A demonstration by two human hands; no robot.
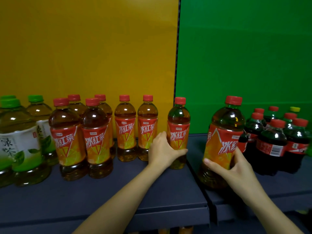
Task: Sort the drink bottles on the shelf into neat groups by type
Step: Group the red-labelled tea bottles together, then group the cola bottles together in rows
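Grips with the left hand (163, 149) one iced tea bottle (179, 132), thumb and fingers curled round its lower label; upright on the dark shelf (67, 200), right at the seam between yellow backboard (84, 48) and green backboard (244, 48). Clasps with the right hand (236, 168) a second iced tea bottle (222, 141), nearer the camera, on the right section, just beside the cola bottles (271, 146); possibly tilted a little, hard to tell through the wide lens. Further left, six matching red-capped bottles (94, 137), then green tea bottles (20, 141) at the edge. Behind the colas, one yellow-capped bottle (295, 109).
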